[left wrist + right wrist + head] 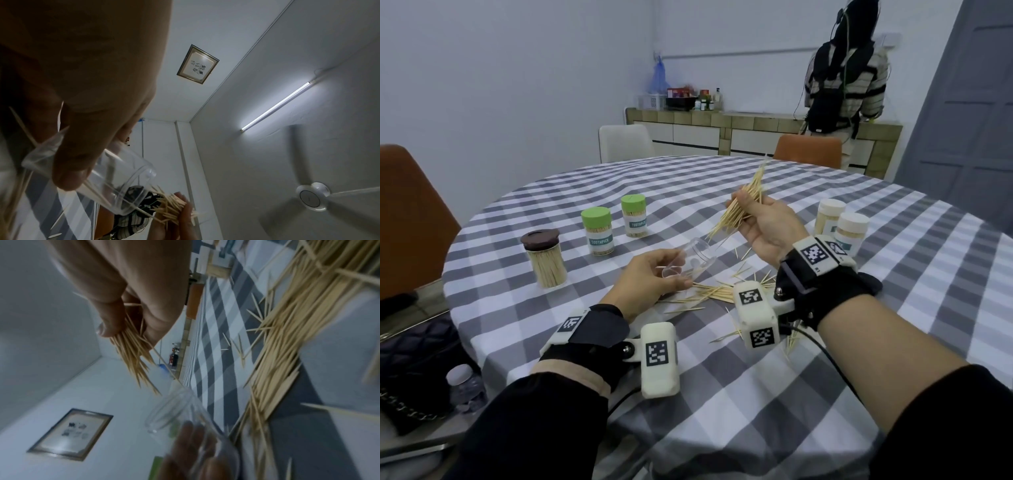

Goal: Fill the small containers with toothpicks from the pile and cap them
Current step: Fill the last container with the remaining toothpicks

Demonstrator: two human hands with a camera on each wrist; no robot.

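My left hand [654, 274] grips a clear, uncapped container [690, 262], tilted with its mouth up and to the right; the same container [115, 181] [180, 412] shows in both wrist views. My right hand [760, 219] holds a bundle of toothpicks [743, 205] [133, 353] just above and right of the container's mouth, their lower tips close to it. A loose pile of toothpicks [719, 291] [287, 337] lies on the checked tablecloth [825, 394] below both hands.
Filled, capped containers stand on the table: a brown-lidded one [545, 258], two green-lidded ones [597, 236] [634, 216] at left, two white-lidded ones [829, 216] [852, 233] at right. Chairs ring the table. A person [846, 75] stands at the far counter. A dark bag [414, 370] lies at left.
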